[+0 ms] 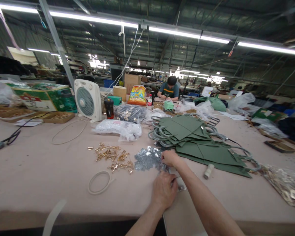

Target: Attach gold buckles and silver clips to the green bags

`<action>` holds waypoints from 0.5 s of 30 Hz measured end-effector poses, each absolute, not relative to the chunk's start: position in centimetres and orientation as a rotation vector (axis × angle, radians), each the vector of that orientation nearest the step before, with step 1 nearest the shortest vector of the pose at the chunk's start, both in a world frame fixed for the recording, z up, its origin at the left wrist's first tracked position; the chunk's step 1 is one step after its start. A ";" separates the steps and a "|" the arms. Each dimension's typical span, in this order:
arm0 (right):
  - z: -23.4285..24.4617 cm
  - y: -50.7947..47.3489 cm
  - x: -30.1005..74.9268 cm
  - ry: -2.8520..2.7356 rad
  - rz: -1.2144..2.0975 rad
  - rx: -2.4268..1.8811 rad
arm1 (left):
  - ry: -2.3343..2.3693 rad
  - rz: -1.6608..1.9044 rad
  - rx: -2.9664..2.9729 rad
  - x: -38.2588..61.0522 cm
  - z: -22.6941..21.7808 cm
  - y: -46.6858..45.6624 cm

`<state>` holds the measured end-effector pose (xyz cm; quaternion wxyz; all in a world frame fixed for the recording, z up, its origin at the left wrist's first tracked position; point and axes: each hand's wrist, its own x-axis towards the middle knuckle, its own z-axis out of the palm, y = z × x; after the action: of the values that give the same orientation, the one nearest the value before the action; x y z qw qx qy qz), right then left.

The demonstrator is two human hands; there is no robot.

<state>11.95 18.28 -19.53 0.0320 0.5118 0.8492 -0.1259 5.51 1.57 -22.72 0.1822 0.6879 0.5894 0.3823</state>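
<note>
My right hand (170, 158) reaches forward onto a pile of small silver metal parts (147, 158), its fingers curled down into the pile's right edge. My left hand (164, 190) rests nearer me on the table, fingers bent around a small silver piece (181, 188) at its right side. Scattered gold-coloured metal fittings (113, 156) lie left of the silver pile. A fan-shaped stack of green fabric pieces with grey cord handles (199, 141) spreads out to the right of my hands.
A white cord loop (98, 183) lies left of my left hand, a small white spool (208, 171) to the right. Farther back stand a white box fan (88, 100), bags of parts (120, 128), a black cup (109, 108) and cartons. A person (170, 88) sits at the far end.
</note>
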 end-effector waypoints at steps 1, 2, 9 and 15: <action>-19.7 18.2 12.0 2.632 -0.400 1.580 | 1.660 1.078 1.940 5.5 -22.7 1.6; -19.9 18.0 12.1 2.654 -0.419 1.590 | 1.659 1.080 1.941 5.5 -22.8 1.6; -21.6 17.0 13.5 2.964 -0.850 1.807 | 1.690 1.087 1.953 5.6 -23.0 1.6; -20.3 16.6 18.2 3.068 -1.635 2.225 | 1.641 1.161 1.970 5.7 -23.4 2.0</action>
<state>18.21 16.60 -20.26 -0.4732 0.4749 0.6548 -0.3491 5.66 1.97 -23.40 0.1628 0.6905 0.5754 0.4069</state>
